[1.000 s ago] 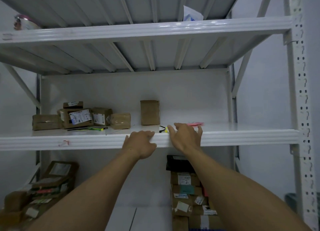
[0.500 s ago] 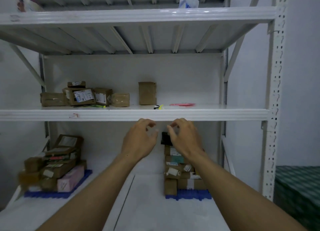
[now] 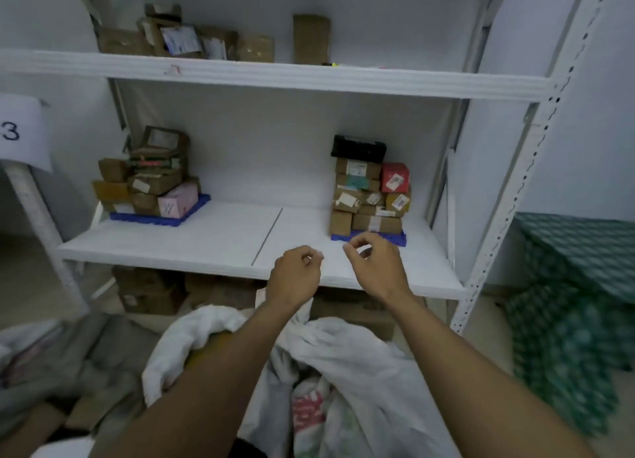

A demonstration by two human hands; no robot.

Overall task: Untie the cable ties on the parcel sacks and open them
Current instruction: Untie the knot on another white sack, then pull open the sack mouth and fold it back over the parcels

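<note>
A white parcel sack [image 3: 347,354] lies on the floor under my forearms, its neck bunched just below my left wrist. A fold at its left gapes, and pink and white printed material [image 3: 309,409] shows in the middle. My left hand [image 3: 295,275] hovers above the sack in front of the middle shelf, fingers curled in, with nothing seen in it. My right hand [image 3: 376,265] hangs beside it, loosely curled and holding nothing. A grey sack [image 3: 86,358] lies at the left and a green patterned sack [image 3: 567,320] at the right. No cable tie shows on any sack.
The middle shelf [image 3: 206,244] carries two parcel stacks on blue pallets, one left [image 3: 151,182], one right [image 3: 371,196]. The upper shelf [image 3: 309,76] holds cardboard boxes and a yellow scrap [image 3: 333,65]. A perforated white upright [image 3: 515,200] stands right; boxes [image 3: 147,292] sit beneath.
Both hands came off the upper shelf edge and dropped to the middle shelf's height, fingers curling in. My view tilted down, bringing the sacks on the floor into sight.
</note>
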